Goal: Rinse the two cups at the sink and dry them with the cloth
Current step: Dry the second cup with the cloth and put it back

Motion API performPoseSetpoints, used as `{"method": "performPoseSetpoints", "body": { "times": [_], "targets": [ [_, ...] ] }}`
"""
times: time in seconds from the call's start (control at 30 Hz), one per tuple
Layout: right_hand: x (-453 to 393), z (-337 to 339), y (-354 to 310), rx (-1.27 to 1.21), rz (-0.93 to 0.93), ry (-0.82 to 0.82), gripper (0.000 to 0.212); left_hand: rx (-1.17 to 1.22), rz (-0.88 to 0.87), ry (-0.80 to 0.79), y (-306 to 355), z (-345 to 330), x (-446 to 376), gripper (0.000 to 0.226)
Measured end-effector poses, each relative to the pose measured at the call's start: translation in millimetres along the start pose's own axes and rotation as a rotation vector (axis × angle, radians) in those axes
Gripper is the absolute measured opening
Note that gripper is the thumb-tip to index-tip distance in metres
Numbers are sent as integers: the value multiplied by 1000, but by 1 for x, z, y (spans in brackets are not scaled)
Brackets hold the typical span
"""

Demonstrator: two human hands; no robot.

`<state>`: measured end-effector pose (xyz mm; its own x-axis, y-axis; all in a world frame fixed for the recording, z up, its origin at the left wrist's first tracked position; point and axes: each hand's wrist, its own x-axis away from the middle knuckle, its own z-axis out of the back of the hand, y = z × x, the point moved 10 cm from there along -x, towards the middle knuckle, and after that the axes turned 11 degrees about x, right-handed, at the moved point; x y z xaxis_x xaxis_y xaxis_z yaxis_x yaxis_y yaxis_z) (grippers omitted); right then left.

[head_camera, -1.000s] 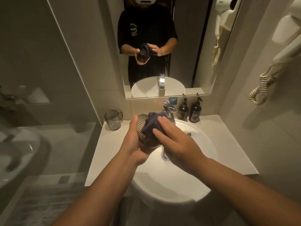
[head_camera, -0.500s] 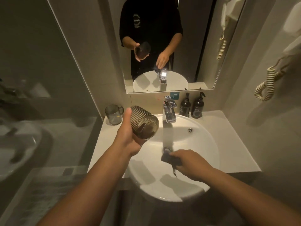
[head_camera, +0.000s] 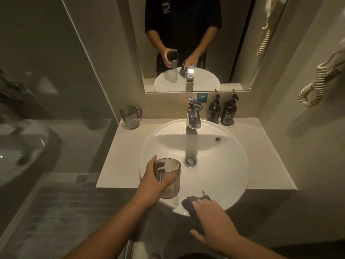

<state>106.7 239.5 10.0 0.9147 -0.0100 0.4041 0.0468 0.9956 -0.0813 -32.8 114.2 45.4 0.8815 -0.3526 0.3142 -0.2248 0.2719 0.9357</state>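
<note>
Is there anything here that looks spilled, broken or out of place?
Nothing stands out. The left hand holds a ribbed cup upright over the sink; the right hand rests on the cloth at the rim.

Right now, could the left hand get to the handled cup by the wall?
Probably not yet: the left hand grips the ribbed cup. The path to the handled cup looks clear over bare counter.
</note>
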Motion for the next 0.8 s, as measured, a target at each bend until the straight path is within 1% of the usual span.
{"method": "performPoseSetpoints", "body": {
  "times": [0.07,0.13,0.17,0.2,0.3,0.4,0.47,0.53,0.63,0.8],
  "targets": [
    [-2,-18,2,67,-18,-57,97,-17,-59,-27,-4,-3,10,98],
    [-5,-27,4,72,-12,-90,121,-19,-88,-34,-7,-3,18,97],
    [-7,-29,5,52,-2,-102,128,-17,-101,-32,-8,-3,22,96],
    [-8,-29,6,25,7,-112,130,-13,-110,-36,-9,-3,26,96],
    [-10,-13,11,-82,12,-90,119,-38,-125,-60,-12,-7,38,96],
    [-14,28,7,-268,47,45,103,-61,-148,-67,-12,-4,47,95],
    [-19,60,-7,-432,129,128,90,-69,-168,-78,-7,-3,51,93],
    [-26,87,-18,-490,184,212,82,-49,-196,-85,3,-1,54,93],
    [-38,111,-25,-478,219,297,81,-60,-246,-102,22,9,51,93],
    [-63,131,-29,-475,234,363,83,-238,-302,-165,36,29,26,92]
  ]
}}
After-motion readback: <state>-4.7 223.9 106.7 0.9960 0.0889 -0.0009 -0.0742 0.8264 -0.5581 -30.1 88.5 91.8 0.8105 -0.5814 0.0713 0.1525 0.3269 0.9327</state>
